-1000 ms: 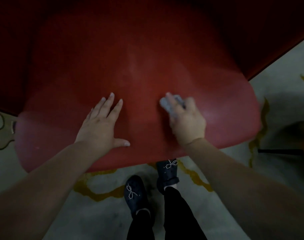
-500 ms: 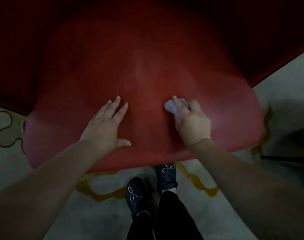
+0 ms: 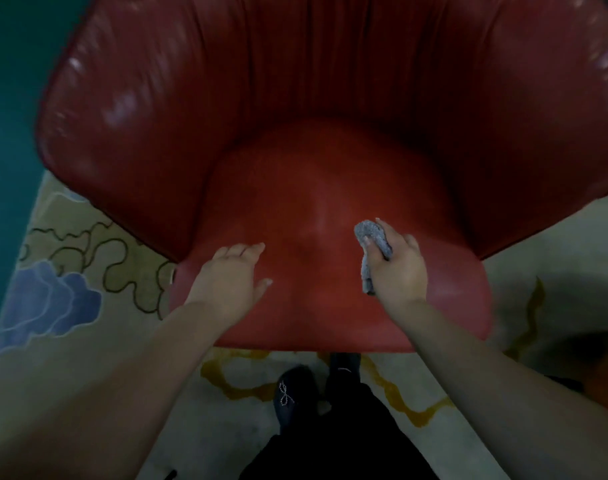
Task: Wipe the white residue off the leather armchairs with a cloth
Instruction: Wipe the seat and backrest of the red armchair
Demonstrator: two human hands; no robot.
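A red leather armchair (image 3: 316,98) fills the upper half of the view, its rounded seat cushion (image 3: 313,188) bulging toward me. A faint pale streak (image 3: 321,211) runs down the middle of the cushion. My right hand (image 3: 398,268) grips a small grey cloth (image 3: 373,239) over the cushion's front right part; whether the cloth touches the leather is unclear. My left hand (image 3: 230,275) hovers over or rests on the front left of the cushion with fingers extended and thumb spread.
The chair stands on a cream carpet (image 3: 88,358) with blue cloud shapes (image 3: 49,299) and yellow lines (image 3: 392,393). My dark shoes (image 3: 292,396) stand just in front of the seat edge. A dark teal floor strip (image 3: 8,98) lies at the far left.
The view has pulled back and tilted up, so the chair's backrest now shows. Both hands stay over the front of the cushion, the right hand's cloth now raised at its fingertips.
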